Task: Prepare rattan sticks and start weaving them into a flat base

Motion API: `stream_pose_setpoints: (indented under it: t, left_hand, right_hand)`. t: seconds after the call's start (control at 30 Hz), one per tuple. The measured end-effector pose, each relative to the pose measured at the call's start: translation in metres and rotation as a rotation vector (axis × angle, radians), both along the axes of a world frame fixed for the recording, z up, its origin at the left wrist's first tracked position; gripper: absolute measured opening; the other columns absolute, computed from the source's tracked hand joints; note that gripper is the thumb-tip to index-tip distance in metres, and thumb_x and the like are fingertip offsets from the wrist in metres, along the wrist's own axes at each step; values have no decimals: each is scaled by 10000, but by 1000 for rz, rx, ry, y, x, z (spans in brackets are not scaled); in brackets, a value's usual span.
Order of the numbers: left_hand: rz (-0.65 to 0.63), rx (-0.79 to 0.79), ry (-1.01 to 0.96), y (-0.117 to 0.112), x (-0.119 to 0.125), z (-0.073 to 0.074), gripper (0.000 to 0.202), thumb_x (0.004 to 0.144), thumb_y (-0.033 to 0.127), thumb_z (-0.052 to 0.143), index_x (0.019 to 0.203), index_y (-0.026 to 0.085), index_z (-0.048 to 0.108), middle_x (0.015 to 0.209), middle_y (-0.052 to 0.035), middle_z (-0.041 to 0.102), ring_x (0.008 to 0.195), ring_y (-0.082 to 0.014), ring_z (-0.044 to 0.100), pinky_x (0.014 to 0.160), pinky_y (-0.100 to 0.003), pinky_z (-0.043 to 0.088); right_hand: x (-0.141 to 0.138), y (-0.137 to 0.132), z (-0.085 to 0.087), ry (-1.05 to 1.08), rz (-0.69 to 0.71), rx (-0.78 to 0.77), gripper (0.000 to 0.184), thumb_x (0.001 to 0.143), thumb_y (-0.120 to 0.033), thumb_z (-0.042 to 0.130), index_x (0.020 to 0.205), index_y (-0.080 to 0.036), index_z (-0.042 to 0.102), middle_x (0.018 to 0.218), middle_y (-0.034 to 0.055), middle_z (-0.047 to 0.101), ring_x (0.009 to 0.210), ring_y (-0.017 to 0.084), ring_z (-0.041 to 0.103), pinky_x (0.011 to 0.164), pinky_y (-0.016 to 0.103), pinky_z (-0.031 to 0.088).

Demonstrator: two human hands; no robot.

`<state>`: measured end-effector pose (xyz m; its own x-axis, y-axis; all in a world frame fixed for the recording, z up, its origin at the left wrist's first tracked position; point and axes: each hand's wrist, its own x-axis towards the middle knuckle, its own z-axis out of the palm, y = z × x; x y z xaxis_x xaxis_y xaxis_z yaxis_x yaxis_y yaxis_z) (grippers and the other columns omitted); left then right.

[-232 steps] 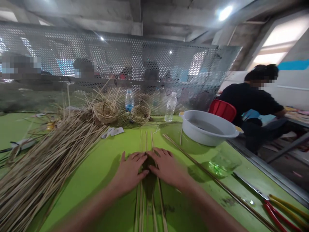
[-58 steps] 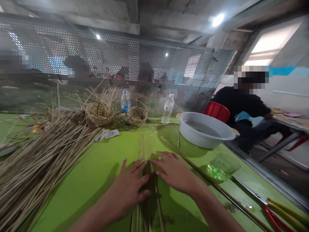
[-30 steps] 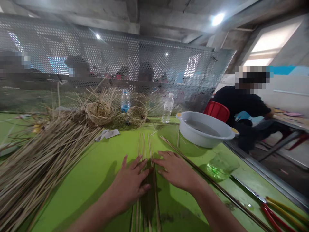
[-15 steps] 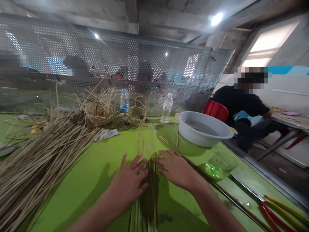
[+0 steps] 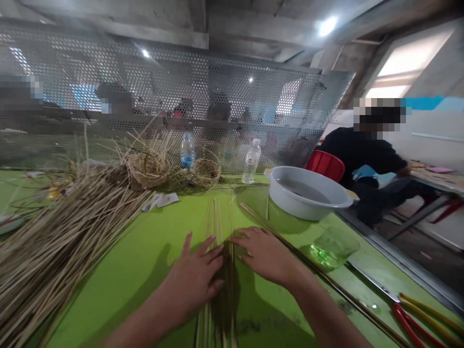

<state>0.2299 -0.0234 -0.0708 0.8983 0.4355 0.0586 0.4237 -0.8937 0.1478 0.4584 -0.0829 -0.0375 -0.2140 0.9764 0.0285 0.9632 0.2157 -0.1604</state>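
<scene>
The left hand (image 5: 195, 273) and right hand (image 5: 263, 252) sit apart, palms down, fingers spread, neither closed around anything. Green tabletop (image 5: 139, 246) gives room leftward as far as the straw heap (image 5: 79, 237); rightward, the long canes (image 5: 319, 270) run close, with the metal edge (image 5: 391, 256) beyond. Thin strips (image 5: 215, 220) lie lengthwise under the left fingers and between both hands.

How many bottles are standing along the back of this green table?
2. The bluish bottle stands just behind and left of the smaller woven basket; the clear bottle stands left of the white basin. Others could be hidden behind the pile of strips.
</scene>
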Motion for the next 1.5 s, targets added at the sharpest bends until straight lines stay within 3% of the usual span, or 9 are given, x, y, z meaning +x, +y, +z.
stream_pose_setpoints:
  t: [0.17,0.43,0.6,0.8,0.97,1.13,1.33,1.5]
  left_hand:
    - [35,-33,5,-3,1,9,446,987,434,517,1404,277,521,1545,-52,472,1486,-345,309,1149,-797,47]
    - [54,2,-48,-11,5,4,465,938,426,553,1362,241,517,1539,-85,491,1470,-329,348,1177,-748,-35]
    - [66,-43,-24,-13,6,8,529,926,370,512,1433,234,448,1564,-90,455,1480,-320,329,1185,-720,-69]
    - [86,-108,36,-8,2,10,645,909,342,523,1522,261,339,1613,-82,369,1504,-332,276,1184,-729,-23]
    - [99,-138,44,-7,0,12,699,916,359,518,1561,251,270,1621,-87,346,1516,-314,247,1195,-714,10]
    - [117,-155,55,-7,0,16,709,887,329,550,1548,247,306,1632,-56,324,1528,-306,212,1197,-715,30]
    - [114,-159,60,-3,-4,17,693,914,477,564,1535,267,342,1635,-58,307,1530,-321,192,1192,-721,15]
    - [103,-174,74,-4,-4,20,642,917,464,566,1508,274,401,1621,-56,332,1523,-328,216,1185,-730,14]
  right_hand:
    - [0,0,-1,0,29,17,421,909,-228,549,1318,-239,645,1426,83,600,1298,284,538,1125,478,366]
    - [-6,0,-3,33,26,-10,524,880,-322,589,1385,-182,584,1465,109,562,1340,304,499,1135,494,337]
    - [-8,2,-5,61,10,-25,597,849,-369,614,1414,-186,554,1496,125,524,1356,323,483,1141,517,317]
    - [-5,3,-6,44,-7,-42,617,852,-401,644,1434,-232,527,1525,114,489,1386,337,455,1137,577,304]
    - [-3,3,-3,55,-3,-70,618,868,-385,649,1449,-224,513,1544,119,461,1414,324,426,1157,559,291]
    - [-4,3,-3,77,8,-60,616,862,-365,663,1440,-206,523,1527,138,480,1394,340,449,1144,576,313]
    - [-5,3,-2,85,17,-70,650,873,-396,650,1465,-176,494,1545,148,452,1408,334,430,1154,571,299]
    - [-5,3,-4,99,18,-79,639,874,-387,635,1468,-197,494,1560,132,436,1419,321,415,1165,550,283]
